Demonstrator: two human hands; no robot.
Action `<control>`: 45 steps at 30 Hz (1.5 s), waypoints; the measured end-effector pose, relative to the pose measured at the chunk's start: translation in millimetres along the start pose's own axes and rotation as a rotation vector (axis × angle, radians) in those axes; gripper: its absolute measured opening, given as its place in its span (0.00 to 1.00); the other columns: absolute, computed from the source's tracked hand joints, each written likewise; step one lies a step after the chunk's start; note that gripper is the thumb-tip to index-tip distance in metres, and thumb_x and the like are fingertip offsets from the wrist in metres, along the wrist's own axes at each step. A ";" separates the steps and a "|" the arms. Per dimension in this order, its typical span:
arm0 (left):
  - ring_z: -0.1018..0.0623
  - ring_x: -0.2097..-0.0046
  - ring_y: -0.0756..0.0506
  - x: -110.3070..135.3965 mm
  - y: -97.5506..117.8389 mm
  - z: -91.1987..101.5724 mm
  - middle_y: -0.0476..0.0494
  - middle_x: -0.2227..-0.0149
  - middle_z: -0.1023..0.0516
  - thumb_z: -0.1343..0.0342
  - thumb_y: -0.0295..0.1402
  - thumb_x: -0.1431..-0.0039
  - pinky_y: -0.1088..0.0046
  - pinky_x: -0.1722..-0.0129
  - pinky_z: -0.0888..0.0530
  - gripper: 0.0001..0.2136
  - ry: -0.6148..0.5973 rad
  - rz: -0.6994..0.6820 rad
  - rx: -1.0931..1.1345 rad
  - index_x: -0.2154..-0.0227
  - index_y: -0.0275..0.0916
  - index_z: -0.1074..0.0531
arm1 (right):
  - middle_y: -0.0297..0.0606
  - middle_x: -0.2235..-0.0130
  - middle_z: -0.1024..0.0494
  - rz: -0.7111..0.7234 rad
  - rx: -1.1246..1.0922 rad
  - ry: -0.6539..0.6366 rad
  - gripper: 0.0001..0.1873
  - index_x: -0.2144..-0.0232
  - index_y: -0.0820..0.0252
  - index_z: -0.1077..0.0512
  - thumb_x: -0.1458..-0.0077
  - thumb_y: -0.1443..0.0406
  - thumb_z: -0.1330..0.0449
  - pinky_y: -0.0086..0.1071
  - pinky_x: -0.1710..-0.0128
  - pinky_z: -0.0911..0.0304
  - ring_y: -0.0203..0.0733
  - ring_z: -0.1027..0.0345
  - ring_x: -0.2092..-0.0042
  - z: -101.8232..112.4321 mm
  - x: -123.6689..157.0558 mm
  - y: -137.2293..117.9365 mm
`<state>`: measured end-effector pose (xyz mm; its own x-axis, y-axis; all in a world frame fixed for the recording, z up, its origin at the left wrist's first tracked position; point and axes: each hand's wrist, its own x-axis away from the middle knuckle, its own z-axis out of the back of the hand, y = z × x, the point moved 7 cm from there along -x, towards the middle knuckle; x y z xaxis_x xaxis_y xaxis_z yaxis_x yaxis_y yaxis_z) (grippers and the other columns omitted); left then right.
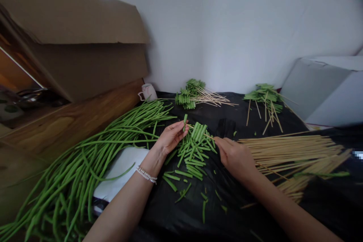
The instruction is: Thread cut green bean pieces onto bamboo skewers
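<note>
Between finger and thumb, my left hand (172,136) pinches a short piece of green bean (185,121) at the tip of a thin wooden skewer (209,136). My right hand (233,155) is closed around the skewer's other part. Several cut bean pieces (199,131) sit side by side on the skewer between my hands. Below them lies a loose heap of cut bean pieces (193,159) on black plastic sheeting (176,223). Long uncut beans (104,140) spread out left of my left hand. Beside my right hand lies a wide pile of bare skewers (297,151).
Filled bean skewers (190,94) are stacked at the back by a white mug (149,92), and more filled skewers (265,96) lie back right. A large cardboard box (85,41) stands left; a white box (329,87) stands right. A white wall (221,26) closes off the back.
</note>
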<state>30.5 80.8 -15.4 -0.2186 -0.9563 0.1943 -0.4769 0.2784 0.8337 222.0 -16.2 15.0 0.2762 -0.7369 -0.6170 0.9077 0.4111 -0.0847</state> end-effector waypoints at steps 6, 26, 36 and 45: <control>0.23 0.69 0.53 -0.1 2.2 2.8 0.43 0.70 0.22 0.37 0.23 0.49 0.80 0.64 0.25 0.06 0.032 -0.063 -0.055 0.66 0.29 0.22 | 0.36 0.69 0.23 -0.020 -0.017 -0.031 0.16 0.59 0.59 0.26 0.39 0.69 0.53 0.29 0.71 0.47 0.35 0.32 0.69 -4.6 1.6 -0.2; 0.23 0.69 0.53 -2.5 0.2 6.8 0.43 0.69 0.20 0.34 0.20 0.55 0.81 0.66 0.25 0.07 0.092 -0.081 0.008 0.70 0.30 0.21 | 0.33 0.72 0.25 -0.027 0.023 -0.057 0.15 0.59 0.57 0.27 0.40 0.70 0.52 0.31 0.73 0.52 0.35 0.35 0.72 -2.9 0.5 -4.4; 0.24 0.69 0.54 -3.6 -8.8 3.9 0.45 0.69 0.21 0.34 0.23 0.53 0.82 0.67 0.26 0.09 -0.030 -0.012 0.044 0.66 0.32 0.22 | 0.34 0.70 0.24 -0.023 -0.031 -0.060 0.16 0.59 0.58 0.27 0.39 0.70 0.53 0.30 0.72 0.49 0.35 0.33 0.70 -9.2 2.6 -4.1; 0.24 0.68 0.53 -3.8 -9.0 6.0 0.44 0.69 0.22 0.32 0.26 0.55 0.81 0.67 0.27 0.09 -0.034 -0.018 -0.006 0.68 0.32 0.23 | 0.34 0.71 0.25 -0.025 0.011 -0.037 0.16 0.59 0.58 0.26 0.39 0.70 0.53 0.30 0.71 0.48 0.36 0.33 0.70 -5.3 2.7 -3.7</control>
<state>30.5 82.5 -26.7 -0.2389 -0.9574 0.1622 -0.4762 0.2610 0.8397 217.7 -16.9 9.5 0.2647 -0.7663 -0.5854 0.9178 0.3864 -0.0909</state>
